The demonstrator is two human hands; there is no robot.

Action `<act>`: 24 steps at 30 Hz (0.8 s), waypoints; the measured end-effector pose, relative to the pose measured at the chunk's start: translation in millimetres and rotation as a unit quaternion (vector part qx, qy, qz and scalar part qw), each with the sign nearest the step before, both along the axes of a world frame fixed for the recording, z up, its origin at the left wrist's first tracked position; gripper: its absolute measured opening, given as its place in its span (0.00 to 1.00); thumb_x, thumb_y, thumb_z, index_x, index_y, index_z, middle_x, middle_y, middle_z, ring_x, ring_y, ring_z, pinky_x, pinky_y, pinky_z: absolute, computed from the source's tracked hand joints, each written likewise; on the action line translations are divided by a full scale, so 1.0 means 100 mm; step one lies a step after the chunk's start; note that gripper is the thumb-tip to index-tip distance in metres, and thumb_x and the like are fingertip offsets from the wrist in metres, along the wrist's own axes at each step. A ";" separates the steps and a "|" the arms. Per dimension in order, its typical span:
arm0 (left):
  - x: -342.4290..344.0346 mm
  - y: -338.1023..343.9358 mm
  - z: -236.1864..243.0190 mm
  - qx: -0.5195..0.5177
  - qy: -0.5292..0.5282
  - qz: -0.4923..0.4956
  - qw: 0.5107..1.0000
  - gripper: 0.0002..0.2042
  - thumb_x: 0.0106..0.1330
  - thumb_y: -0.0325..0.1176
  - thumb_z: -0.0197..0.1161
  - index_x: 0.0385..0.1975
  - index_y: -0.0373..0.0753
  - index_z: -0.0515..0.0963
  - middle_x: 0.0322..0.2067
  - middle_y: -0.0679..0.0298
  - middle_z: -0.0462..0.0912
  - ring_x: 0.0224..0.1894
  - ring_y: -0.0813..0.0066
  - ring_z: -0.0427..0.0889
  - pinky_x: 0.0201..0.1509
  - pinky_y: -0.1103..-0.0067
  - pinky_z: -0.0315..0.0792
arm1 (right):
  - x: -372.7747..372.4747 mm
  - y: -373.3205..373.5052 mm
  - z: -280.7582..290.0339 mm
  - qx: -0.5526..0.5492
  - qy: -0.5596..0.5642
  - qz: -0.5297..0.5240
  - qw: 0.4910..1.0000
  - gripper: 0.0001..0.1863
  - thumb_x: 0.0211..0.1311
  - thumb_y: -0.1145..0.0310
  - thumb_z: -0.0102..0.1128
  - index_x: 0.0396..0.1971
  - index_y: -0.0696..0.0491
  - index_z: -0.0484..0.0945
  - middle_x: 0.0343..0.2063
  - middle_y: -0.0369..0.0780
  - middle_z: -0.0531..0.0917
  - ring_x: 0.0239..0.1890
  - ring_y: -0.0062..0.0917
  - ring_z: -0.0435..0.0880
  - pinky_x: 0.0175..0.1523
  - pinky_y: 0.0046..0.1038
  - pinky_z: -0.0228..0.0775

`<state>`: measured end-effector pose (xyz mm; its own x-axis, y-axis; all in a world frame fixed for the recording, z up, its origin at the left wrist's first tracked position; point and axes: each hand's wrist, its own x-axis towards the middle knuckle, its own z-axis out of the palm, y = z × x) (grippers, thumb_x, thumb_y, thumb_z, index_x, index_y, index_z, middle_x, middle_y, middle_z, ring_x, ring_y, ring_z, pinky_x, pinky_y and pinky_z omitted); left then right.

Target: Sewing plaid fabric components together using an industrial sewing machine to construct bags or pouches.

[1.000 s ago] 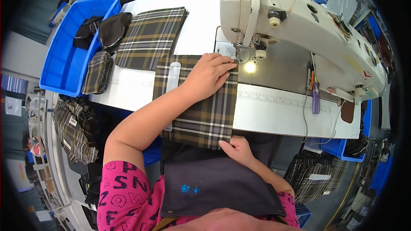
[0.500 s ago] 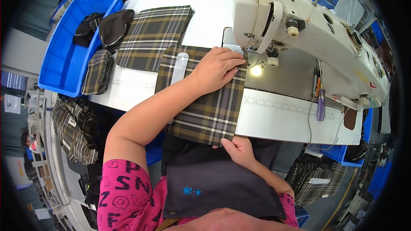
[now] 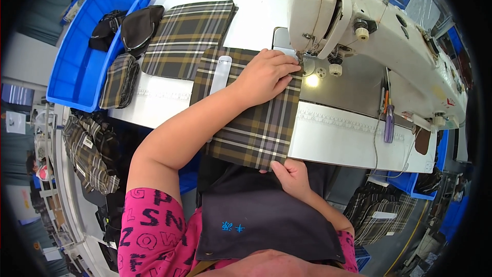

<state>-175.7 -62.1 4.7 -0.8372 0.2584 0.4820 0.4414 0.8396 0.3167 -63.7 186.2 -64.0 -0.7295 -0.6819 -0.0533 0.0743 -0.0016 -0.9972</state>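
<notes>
A dark plaid fabric panel (image 3: pixel 256 123) with brown and white stripes lies on the sewing table, its right edge beside the sewing machine's (image 3: pixel 333 25) needle area. My left hand (image 3: pixel 266 77) rests flat on the panel's far right part, fingers stretched toward the presser foot and slightly apart. At the near right corner, my right hand (image 3: pixel 291 177) pinches the cloth, thumb on top and fingers mostly hidden beneath. A pale translucent strip (image 3: pixel 221 74) lies on the panel, left of my left hand and partly covered by my forearm. The machine's lamp lights the metal plate right of the cloth.
To the left lie a stack of plaid panels (image 3: pixel 187 38), a smaller plaid stack (image 3: pixel 119 82) and dark pieces (image 3: pixel 141 28) by a blue bin (image 3: pixel 64 79). A purple-handled screwdriver (image 3: pixel 389 125) is at right. Plaid pieces (image 3: pixel 379 213) hang below the table.
The whole view has shifted slightly, so the scene sits a little higher and further right. Both hands and the panel keep nearly the same places by the machine.
</notes>
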 end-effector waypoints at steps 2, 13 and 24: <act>-0.01 0.00 0.00 0.000 -0.001 -0.003 1.000 0.14 0.63 0.28 0.65 0.49 0.40 0.84 0.52 0.66 0.84 0.54 0.64 0.79 0.60 0.70 0.70 | 0.01 -0.03 0.07 -0.025 -0.032 -0.006 0.999 0.29 0.73 0.72 0.59 0.11 0.56 0.58 0.11 0.30 0.60 0.18 0.10 0.62 0.29 0.26 0.79; 0.45 0.16 0.13 -0.059 -0.056 -0.007 0.997 0.17 0.65 0.28 0.64 0.53 0.40 0.81 0.60 0.62 0.80 0.63 0.60 0.75 0.65 0.66 0.69 | 0.04 -0.05 0.15 -0.043 -0.091 -0.018 0.995 0.28 0.75 0.70 0.57 0.12 0.58 0.59 0.12 0.32 0.63 0.24 0.16 0.81 0.31 0.27 0.78; 1.68 0.68 -0.07 -0.040 -0.044 0.018 0.998 0.28 0.50 0.40 0.78 0.54 0.48 0.79 0.58 0.68 0.81 0.61 0.66 0.77 0.61 0.63 0.62 | 0.12 0.06 0.00 -0.102 0.029 -0.061 0.992 0.19 0.78 0.67 0.41 0.31 0.64 0.76 0.24 0.44 0.79 0.30 0.27 0.80 0.37 0.31 0.71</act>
